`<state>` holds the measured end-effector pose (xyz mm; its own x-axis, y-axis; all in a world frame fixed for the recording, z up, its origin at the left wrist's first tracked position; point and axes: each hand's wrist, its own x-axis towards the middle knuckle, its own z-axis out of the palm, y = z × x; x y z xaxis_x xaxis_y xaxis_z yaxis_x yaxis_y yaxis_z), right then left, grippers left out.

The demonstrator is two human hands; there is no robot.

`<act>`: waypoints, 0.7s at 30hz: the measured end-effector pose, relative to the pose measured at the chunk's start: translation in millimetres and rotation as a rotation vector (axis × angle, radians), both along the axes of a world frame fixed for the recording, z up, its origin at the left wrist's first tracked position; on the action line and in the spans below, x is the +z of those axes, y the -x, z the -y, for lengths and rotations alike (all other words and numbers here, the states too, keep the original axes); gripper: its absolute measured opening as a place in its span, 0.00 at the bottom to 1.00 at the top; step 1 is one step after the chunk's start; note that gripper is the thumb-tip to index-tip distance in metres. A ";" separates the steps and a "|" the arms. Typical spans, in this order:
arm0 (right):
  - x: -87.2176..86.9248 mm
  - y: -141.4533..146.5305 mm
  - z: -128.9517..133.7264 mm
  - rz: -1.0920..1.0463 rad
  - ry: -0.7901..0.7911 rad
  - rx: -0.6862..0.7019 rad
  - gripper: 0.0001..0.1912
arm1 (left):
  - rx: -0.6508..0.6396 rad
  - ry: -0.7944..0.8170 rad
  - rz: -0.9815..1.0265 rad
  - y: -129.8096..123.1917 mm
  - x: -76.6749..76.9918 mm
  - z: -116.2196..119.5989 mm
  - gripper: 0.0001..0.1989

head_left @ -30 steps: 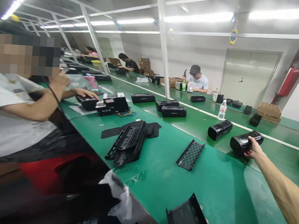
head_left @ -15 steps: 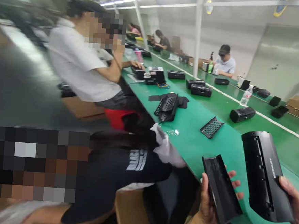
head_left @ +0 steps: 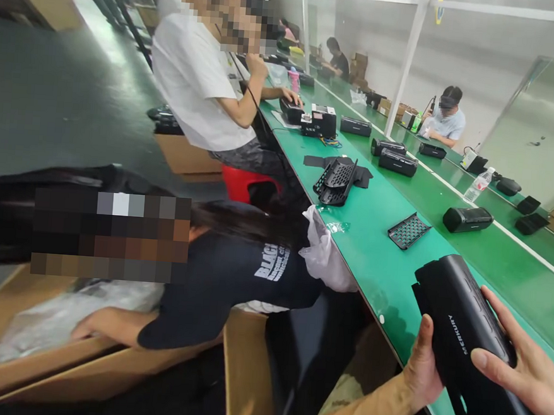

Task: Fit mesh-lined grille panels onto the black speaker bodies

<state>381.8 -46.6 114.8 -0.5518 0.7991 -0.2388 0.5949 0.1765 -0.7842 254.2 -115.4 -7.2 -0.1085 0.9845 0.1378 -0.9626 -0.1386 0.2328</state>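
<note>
The left hand [head_left: 422, 363] and right hand [head_left: 522, 370] are both grasping a black speaker housing [head_left: 462, 340] printed MERCURY, the left thumb along its near edge and the right fingers across its far side. The housing is held over the green surface [head_left: 395, 285]. Further along lie a perforated black grille [head_left: 409, 230], a stack of grilles [head_left: 334, 183] and a black speaker [head_left: 467, 219]. A clear plastic bag [head_left: 323, 255] sits at the edge, beside a co-worker in a black T-shirt [head_left: 233, 286].
</note>
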 end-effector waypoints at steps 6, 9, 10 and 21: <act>-3.8 -2.6 1.2 0.004 -0.099 0.008 0.57 | -0.043 -0.018 0.004 -4.3 -4.4 -7.4 0.54; -13.1 -4.0 0.1 0.102 -0.154 0.024 0.57 | -0.057 0.001 0.003 -6.6 -12.7 -10.3 0.53; -15.5 -3.7 -1.0 0.132 -0.156 0.026 0.57 | -0.071 0.005 0.001 -7.1 -15.4 -11.3 0.53; -24.0 -31.1 14.2 -0.057 -0.359 -0.042 0.61 | 0.035 0.157 -0.020 12.1 12.1 -33.6 0.51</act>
<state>412.9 -60.8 90.7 -0.5212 0.8486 0.0912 0.5643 0.4227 -0.7091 242.1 -81.9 4.9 -0.1416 0.9898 -0.0149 -0.9527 -0.1322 0.2736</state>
